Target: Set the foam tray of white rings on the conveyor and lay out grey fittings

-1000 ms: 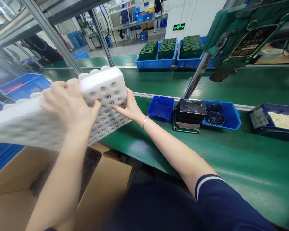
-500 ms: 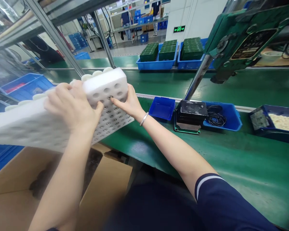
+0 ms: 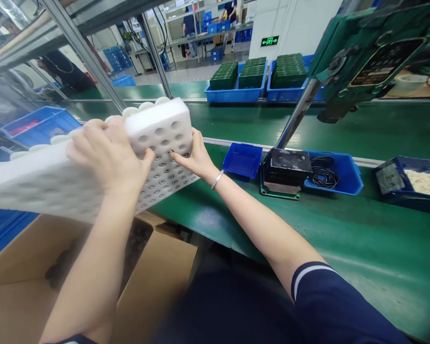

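A white foam tray (image 3: 166, 117) with rows of round holes is held up, tilted, above a cardboard box. Small ring-like metal parts (image 3: 164, 176) show in many of the lower holes, while the upper ones look hollow. Pale round pieces (image 3: 145, 106) stick out along its far side. My left hand (image 3: 105, 150) grips the tray's top edge, fingers over the edge and thumb on the holed face. At the right edge, my right hand (image 3: 193, 155) has its thumb on one of the holes; its other fingers are partly hidden behind the tray.
An open cardboard box (image 3: 161, 267) stands below the tray. On the green bench (image 3: 215, 215) are a small blue bin (image 3: 242, 161), a black block (image 3: 288, 165) and a blue bin with black cable (image 3: 347, 174). A green press (image 3: 369, 62) overhangs at right.
The right hand's thumb has slid slightly down and right across the holed face. The tray stays in the left hand, almost in the same place; the view has shifted slightly.
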`<state>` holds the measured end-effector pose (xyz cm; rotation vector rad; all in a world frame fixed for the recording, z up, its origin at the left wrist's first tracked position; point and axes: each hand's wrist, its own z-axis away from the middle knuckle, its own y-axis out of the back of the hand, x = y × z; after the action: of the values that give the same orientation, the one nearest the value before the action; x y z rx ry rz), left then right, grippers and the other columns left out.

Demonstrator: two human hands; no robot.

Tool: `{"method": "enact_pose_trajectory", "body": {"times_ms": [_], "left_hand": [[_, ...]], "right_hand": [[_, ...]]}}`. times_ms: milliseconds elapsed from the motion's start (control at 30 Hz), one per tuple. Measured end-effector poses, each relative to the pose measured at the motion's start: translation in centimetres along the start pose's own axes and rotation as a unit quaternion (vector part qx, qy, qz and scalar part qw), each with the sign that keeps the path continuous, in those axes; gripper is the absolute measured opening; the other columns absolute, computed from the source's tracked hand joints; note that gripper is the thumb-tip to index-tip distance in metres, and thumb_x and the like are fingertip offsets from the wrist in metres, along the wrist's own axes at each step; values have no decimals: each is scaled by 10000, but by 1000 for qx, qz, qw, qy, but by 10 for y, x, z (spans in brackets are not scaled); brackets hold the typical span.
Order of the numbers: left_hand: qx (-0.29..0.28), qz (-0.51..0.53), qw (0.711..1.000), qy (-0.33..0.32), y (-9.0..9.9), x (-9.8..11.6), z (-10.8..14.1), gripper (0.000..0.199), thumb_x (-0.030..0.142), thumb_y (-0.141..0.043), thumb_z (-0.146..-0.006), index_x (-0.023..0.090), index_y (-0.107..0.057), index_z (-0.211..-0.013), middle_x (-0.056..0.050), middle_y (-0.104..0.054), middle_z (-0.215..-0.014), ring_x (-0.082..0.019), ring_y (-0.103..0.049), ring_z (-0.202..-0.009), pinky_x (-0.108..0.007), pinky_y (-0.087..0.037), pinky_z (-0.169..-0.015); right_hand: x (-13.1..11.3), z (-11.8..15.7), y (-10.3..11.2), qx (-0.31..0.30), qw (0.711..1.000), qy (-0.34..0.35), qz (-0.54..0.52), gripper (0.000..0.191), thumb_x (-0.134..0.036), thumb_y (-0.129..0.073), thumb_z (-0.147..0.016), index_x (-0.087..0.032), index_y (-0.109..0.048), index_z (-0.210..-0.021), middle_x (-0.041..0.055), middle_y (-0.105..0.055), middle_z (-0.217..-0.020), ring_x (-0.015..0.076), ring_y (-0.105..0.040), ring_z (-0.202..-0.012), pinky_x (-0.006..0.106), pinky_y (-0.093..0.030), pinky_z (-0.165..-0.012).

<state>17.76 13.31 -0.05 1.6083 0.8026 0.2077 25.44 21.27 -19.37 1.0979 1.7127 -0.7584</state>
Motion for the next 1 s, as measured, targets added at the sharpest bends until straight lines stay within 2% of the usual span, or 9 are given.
{"method": "enact_pose_trajectory", "body": {"times_ms": [133, 267, 400, 500, 600, 800, 900, 1000], "left_hand": [[7, 1, 1000, -2, 1, 0, 1, 758, 490, -655, -835, 232, -453, -1518, -173, -367, -1522, -439, -363, -1421, -666, -306, -1172], [5, 0, 1000, -12, -1, -3, 1, 747, 529, -612, -862, 233, -448, -1527, -169, -366, -1525, -429, -363, -1414, -662, -312, -1161], [5, 2, 999, -41, -5, -13, -2, 811, 587, -641, -826, 240, -432, -1528, -170, -348, -1536, -435, -361, -1412, -670, -292, -1165], [12, 16, 997, -79, -8, -22, -4, 941, 570, -735, -730, 268, -396, -1554, -165, -337, -1540, -443, -347, -1424, -691, -249, -1182], [13, 22, 994, -103, -11, -28, -6, 984, 570, -739, -718, 292, -352, -1578, -159, -320, -1553, -453, -327, -1443, -713, -212, -1190], [-11, 11, 995, -102, -8, -28, -10, 1018, 514, -749, -700, 298, -309, -1593, -160, -297, -1557, -449, -317, -1441, -707, -204, -1203], [-20, 11, 994, -103, -9, -27, -12, 1034, 521, -754, -691, 295, -304, -1594, -163, -289, -1558, -447, -307, -1440, -720, -176, -1207], [-18, 17, 995, -101, -9, -27, -11, 1026, 520, -737, -692, 300, -304, -1596, -165, -283, -1560, -453, -290, -1445, -738, -149, -1200]], "right_hand": [[8, -1, -10, 19, 999, 10, 28, 722, -473, -737, -861, -159, -328, -1366, 160, -470, -1366, 283, -463, -1292, 444, -440, -1145], [7, -7, -24, 50, 996, -29, 72, 679, -381, -700, -822, -148, -325, -1339, 166, -465, -1341, 291, -452, -1282, 437, -425, -1151], [7, -4, -19, 46, 997, -25, 49, 702, -475, -687, -835, -153, -342, -1355, 166, -457, -1367, 291, -440, -1309, 435, -417, -1158], [10, 6, -8, -7, 1000, -9, 4, 800, -621, -662, -864, -152, -326, -1418, 177, -424, -1447, 297, -410, -1369, 444, -400, -1187], [18, 15, -2, -47, 998, -33, -11, 878, -663, -649, -843, -135, -306, -1455, 195, -408, -1478, 307, -391, -1398, 462, -375, -1220], [29, 20, -10, -47, 998, -41, 14, 895, -637, -667, -829, -110, -306, -1456, 212, -415, -1469, 311, -396, -1392, 488, -358, -1248], [21, 25, -20, -27, 996, -35, 77, 1074, -632, -753, -809, -108, -167, -1540, 233, -315, -1563, 320, -320, -1476, 489, -305, -1296], [4, 32, -35, 17, 988, -72, 138, 1271, -610, -851, -780, -121, -14, -1601, 236, -221, -1624, 327, -278, -1508, 494, -275, -1314]]}}
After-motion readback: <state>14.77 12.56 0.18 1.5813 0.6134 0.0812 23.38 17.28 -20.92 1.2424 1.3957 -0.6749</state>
